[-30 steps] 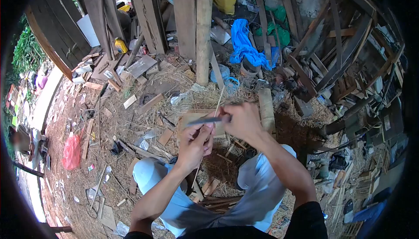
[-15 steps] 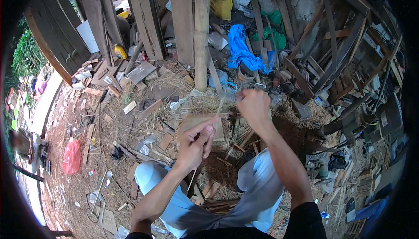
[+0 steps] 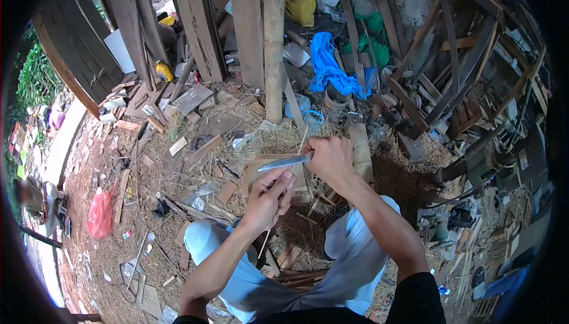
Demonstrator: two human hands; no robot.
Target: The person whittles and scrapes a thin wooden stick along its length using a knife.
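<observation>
A knife [image 3: 285, 162] with a silvery blade is held in my right hand [image 3: 333, 159], its fingers wrapped round the handle. The blade points left and lies across a thin pale stick [image 3: 267, 240], just above the fingertips of my left hand [image 3: 268, 199]. My left hand pinches the stick, which slants from upper right to lower left and shows above and below the fingers. Both hands are above a wooden board [image 3: 256, 169] on the ground, in front of my knees. The knife's handle is mostly hidden by my right hand.
Ahead stands a wooden post [image 3: 274, 57], with a blue plastic sheet [image 3: 325, 66] behind it to the right. A red plastic bag [image 3: 99, 212] lies at the left. Wood scraps and shavings cover the ground. A person [image 3: 37, 198] is at the far left edge.
Half a second ago my right hand was higher and farther right, with the knife not distinguishable. It is now closer to my left hand, the blade across the stick.
</observation>
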